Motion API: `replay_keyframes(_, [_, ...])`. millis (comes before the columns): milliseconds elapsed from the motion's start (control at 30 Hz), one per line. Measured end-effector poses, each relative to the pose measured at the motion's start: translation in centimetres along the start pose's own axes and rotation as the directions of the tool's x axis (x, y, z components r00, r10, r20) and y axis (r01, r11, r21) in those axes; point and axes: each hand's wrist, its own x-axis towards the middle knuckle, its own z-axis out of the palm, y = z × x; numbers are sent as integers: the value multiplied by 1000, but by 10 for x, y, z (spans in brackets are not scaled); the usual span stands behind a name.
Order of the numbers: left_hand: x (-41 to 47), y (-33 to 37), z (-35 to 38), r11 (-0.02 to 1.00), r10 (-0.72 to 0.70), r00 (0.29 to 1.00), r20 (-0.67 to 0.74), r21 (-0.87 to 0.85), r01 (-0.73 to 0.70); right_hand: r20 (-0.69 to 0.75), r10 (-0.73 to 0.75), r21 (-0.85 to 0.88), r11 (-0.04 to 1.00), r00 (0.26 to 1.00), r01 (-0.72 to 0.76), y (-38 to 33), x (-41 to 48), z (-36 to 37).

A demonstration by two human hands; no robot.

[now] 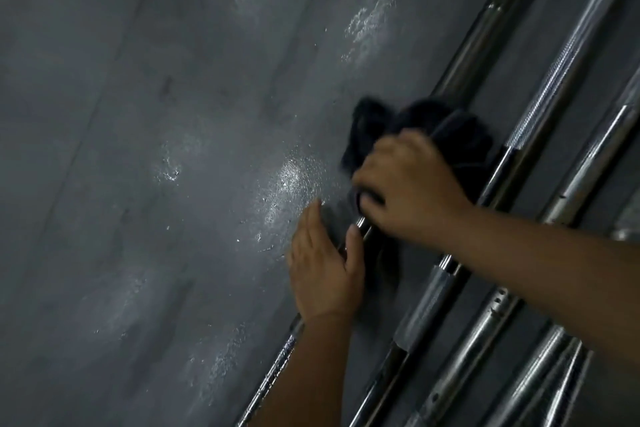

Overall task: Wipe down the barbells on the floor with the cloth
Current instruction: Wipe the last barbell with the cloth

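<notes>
several barbells [550, 87] lie side by side on the dark grey floor [173, 149], running diagonally along the right. right grip [408, 184] is curled round a bunched black cloth [460, 128], holding it on the leftmost bar [474, 45]; the hand is blurred. left grip [323, 274] rests on the same bar just below the cloth, fingers straight and together, thumb apart across the bar. pale shiny patches [291, 180] on the floor nearby.

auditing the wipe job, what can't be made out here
Head view only.
Leftmost barbell: its middle is hidden under the black cloth, right hand and left hand.
Right hand's grip: motion-blurred.
Every barbell's ends: cut off by frame edges.
Floor marks: too dim to tell wet from worn.
</notes>
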Motion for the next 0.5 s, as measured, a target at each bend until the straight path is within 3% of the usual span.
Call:
replay_keyframes(67, [-1,0,0,1000,-1,1000,9,0,1,106,-264,146,958,959,248,-7,-13,0])
replay_keyframes(133, [-4,1,0,1000,2,1000,1,-1,-2,116,-334,60,942,935,329,30,0,-8])
replay_keyframes(200, [-4,1,0,1000,5,1000,-8,2,-5,53,-65,-33,997,996,67,73,20,-20])
replay_keyframes(267, [-3,1,1,1000,-2,1000,-10,6,2,-30,238,-43,970,971,-239,89,26,-24])
replay_keyframes(333, [-1,0,1,1000,-12,1000,-22,-15,12,-71,337,-24,940,939,-340,55,17,-16])
replay_keyframes(400, [0,0,0,998,-20,999,-38,-58,18,-21,204,49,978,979,-203,3,-6,-4])
replay_keyframes(500, [0,-1,0,993,-34,999,-39,-116,30,92,-184,199,966,979,163,-24,-30,-2])
